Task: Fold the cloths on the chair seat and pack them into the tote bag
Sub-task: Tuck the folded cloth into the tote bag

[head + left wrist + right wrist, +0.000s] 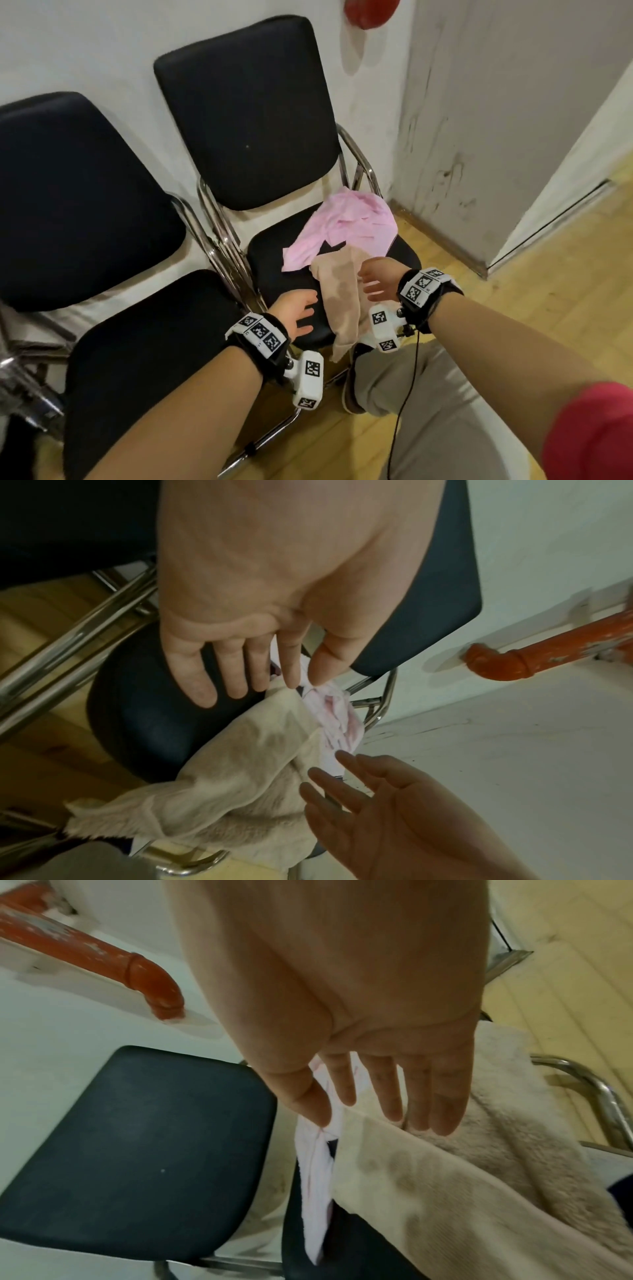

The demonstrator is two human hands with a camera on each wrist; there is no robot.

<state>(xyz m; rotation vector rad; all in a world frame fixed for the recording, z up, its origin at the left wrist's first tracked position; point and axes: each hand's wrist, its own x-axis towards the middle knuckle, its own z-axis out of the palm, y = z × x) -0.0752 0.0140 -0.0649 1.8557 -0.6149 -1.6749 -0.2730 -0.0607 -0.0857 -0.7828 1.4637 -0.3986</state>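
On the right chair's black seat lie two cloths. A crumpled pink cloth sits at the back right. A beige towel-like cloth lies in front of it and hangs over the seat's front edge. My left hand hovers open just left of the beige cloth, fingers straight. My right hand is open just right of the same cloth, fingers spread over its far end. Neither hand holds anything. No tote bag is in view.
A second black chair stands close on the left, its chrome frame against the right chair. The white wall with a red pipe is behind. My grey-trousered knee is right of the seat on the wooden floor.
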